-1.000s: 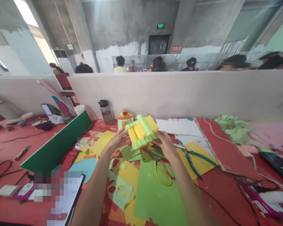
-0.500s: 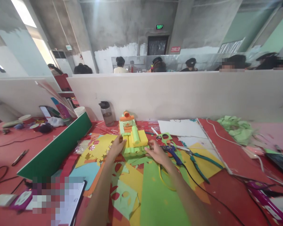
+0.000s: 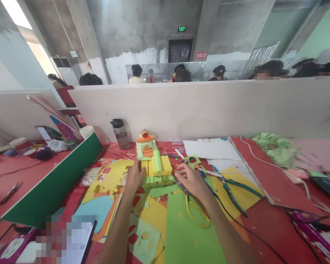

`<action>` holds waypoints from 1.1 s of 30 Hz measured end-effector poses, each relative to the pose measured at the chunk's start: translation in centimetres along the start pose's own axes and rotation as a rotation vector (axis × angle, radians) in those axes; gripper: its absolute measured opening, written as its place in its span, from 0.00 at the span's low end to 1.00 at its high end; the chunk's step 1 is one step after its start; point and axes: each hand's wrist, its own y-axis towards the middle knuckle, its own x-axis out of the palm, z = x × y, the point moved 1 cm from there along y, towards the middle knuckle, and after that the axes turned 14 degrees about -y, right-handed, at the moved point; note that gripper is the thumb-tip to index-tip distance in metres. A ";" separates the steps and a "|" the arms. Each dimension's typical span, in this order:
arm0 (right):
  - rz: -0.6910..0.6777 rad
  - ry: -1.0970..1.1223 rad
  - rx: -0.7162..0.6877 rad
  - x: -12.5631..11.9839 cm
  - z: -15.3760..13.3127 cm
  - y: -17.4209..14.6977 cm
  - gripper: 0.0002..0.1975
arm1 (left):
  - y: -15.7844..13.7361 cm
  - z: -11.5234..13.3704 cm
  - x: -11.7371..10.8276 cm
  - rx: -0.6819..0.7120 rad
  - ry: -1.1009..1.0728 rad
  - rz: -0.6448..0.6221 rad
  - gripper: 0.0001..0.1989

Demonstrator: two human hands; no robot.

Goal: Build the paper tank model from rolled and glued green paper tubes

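A yellow and light-green paper tank model [image 3: 165,165], with a rolled green tube on top, sits on the paper-strewn table in front of me. My left hand [image 3: 135,175] is closed at its left side, thumb and fingers against the edge. Just off the model's right side is my right hand [image 3: 189,178], its fingers apart and bent, holding nothing I can see. Beneath that hand lie scissors with yellow handles [image 3: 197,216], their blades partly covered. Behind the model stands a second paper tank in orange and pale green [image 3: 146,145].
Teal-handled pliers [image 3: 235,189] and a partly hidden blue glue gun [image 3: 209,182] lie to the right. A green board [image 3: 57,179] stands on the left, a water bottle [image 3: 121,135] at the back. Cut paper sheets [image 3: 192,234] cover the front. A white partition [image 3: 209,110] closes the far side.
My right hand has come away from the model's right side, slightly rightward, and its fingers have spread. My left hand stays at the left side. The camera view has shifted slightly.
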 end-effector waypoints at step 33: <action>0.262 -0.820 -1.436 -2.1 -5.2 -3.5 0.09 | -5.9 10.0 0.0 0.372 -0.479 -0.792 0.20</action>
